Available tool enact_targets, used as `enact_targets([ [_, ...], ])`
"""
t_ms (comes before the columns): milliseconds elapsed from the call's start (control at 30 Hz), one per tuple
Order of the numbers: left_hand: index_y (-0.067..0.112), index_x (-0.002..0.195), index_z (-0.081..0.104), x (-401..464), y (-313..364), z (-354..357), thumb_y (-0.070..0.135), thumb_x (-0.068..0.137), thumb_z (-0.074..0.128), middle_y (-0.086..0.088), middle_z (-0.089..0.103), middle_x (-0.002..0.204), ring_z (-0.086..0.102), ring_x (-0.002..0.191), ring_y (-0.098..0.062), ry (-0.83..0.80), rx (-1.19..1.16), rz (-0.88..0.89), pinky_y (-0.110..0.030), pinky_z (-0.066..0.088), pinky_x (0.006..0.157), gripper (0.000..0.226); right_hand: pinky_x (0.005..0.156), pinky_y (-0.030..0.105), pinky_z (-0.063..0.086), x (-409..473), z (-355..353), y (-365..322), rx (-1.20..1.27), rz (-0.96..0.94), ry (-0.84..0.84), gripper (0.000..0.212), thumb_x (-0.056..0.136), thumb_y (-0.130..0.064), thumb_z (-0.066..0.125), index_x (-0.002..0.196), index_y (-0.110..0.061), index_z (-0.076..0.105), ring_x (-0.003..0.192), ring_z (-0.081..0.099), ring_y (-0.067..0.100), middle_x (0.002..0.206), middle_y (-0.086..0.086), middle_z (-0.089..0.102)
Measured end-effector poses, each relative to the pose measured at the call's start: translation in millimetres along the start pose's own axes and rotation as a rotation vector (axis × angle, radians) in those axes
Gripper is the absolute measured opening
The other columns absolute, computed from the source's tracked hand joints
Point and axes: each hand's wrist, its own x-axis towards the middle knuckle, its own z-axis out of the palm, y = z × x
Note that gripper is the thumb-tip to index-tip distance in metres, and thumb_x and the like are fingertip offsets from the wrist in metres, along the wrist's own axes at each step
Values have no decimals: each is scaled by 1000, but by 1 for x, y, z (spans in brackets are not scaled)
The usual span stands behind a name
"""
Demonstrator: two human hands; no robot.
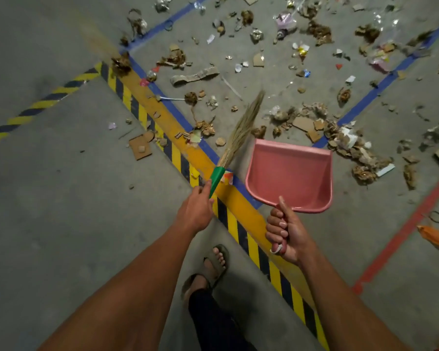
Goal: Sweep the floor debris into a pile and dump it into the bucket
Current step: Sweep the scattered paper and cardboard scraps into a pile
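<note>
Two hands busy: left hand [194, 211] grips the green cone handle of a grass broom [238, 133], right hand [285, 231] clenches the handle of a smooth pink plastic dustpan [292, 173], both held above the striped tape. Sweeping looks barely begun; next move likely calls for dragging bristles through the debris [350, 145]. Torn cardboard, crumpled paper and foil lie scattered beyond on rough concrete floor [61, 198]; no bucket in view.
</note>
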Motion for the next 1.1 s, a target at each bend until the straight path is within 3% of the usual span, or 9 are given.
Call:
enact_targets([
  [333,11,164,22,-144,-44,46,20,105,47,-14,41,153,51,129,-35,234,-272,-401,-45,44,105,64,29,21,15,-49,-26,34,-210,154,-37,48,102,-56,54,71,-24,37,32,22,5,47,-9,23],
  [533,6,162,24,-163,-85,89,17,102,52,-18,39,156,50,131,-42,402,-364,-723,-46,43,109,67,31,21,13,-39,-38,37,-268,235,-61,47,103,-53,52,70,-23,38,31,22,4,48,-9,22],
  [633,2,160,26,-141,-110,107,15,100,55,-23,41,152,49,133,-43,369,-342,-854,-46,41,110,69,30,20,13,-13,-53,30,-310,273,-76,46,102,-53,52,70,-23,38,31,22,3,47,-10,22],
  [733,-3,151,40,-114,-112,124,12,97,59,-27,51,142,52,130,-44,246,-290,-914,-45,45,105,59,30,20,15,14,-75,17,-339,293,-107,47,103,-54,51,70,-23,37,32,23,3,48,-10,23],
  [800,-3,152,38,-99,-92,150,13,95,60,-26,50,143,52,130,-44,165,-251,-869,-45,45,106,64,30,20,16,29,-95,4,-345,307,-127,48,105,-55,48,71,-24,36,32,24,3,48,-10,24],
  [933,3,162,19,-83,-2,221,13,96,57,-19,39,152,48,134,-41,33,-230,-621,-47,40,111,76,31,21,17,41,-135,-19,-307,322,-134,48,105,-57,47,72,-25,36,33,25,3,47,-11,26],
  [1100,9,156,31,-49,116,267,11,97,55,-12,39,151,52,129,-42,-107,-225,-252,-53,47,103,64,30,20,17,24,-165,-52,-256,267,-77,49,103,-56,50,68,-24,39,34,19,4,46,-11,27],
])
